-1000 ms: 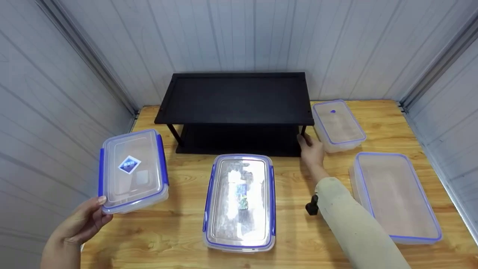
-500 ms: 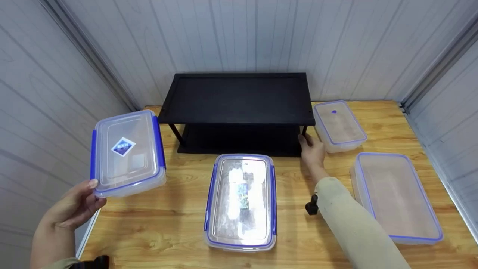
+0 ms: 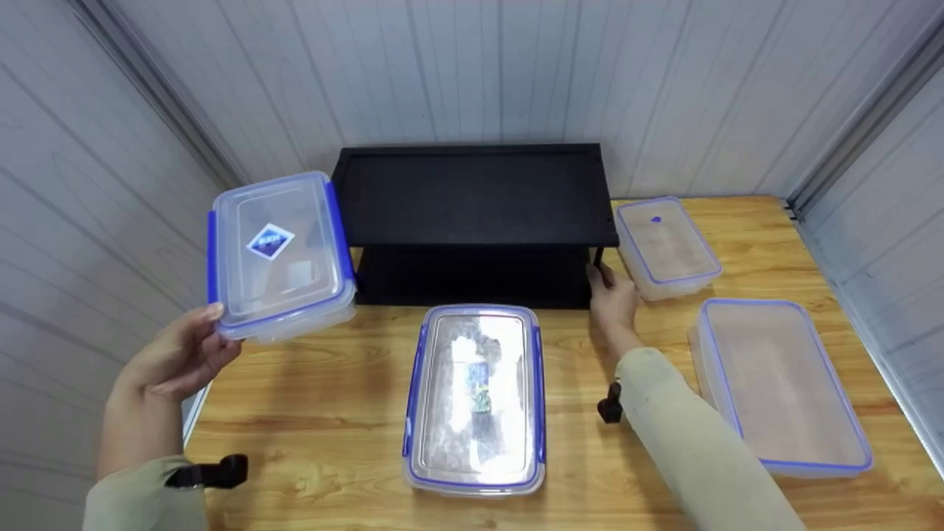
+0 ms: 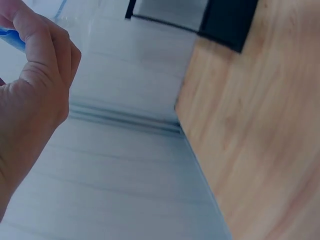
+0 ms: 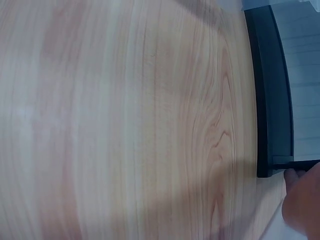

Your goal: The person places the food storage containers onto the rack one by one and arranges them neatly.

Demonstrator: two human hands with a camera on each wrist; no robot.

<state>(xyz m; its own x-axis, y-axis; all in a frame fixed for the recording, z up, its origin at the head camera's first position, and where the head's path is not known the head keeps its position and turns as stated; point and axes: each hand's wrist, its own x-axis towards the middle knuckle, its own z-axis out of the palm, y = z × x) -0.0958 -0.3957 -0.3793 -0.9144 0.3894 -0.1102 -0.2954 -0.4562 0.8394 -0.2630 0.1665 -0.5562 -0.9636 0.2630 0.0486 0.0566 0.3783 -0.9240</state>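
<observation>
In the head view my left hand [image 3: 173, 358] pinches a clear plastic food container [image 3: 284, 254] by its near left corner, thumb on top of the lid. The container has blue side clips and a diamond sticker, hangs raised above the table and overlaps the left end of a black two-tier shelf rack [image 3: 472, 195]. My right hand [image 3: 614, 301] grips the rack's front right post [image 3: 598, 256], low down near the bottom tier. Only the back of the left hand [image 4: 42, 75] and a bit of blue clip show in the left wrist view.
A larger clipped container [image 3: 476, 398] lies on the wooden table [image 3: 324, 442] in front of the rack. To the right stand a small container [image 3: 670, 243] and a big one [image 3: 785, 383]. Panel walls enclose the back and both sides.
My left hand has lifted the food container up and away from me, lately also rightward, to the rack's left end. My right hand has stayed on the post.
</observation>
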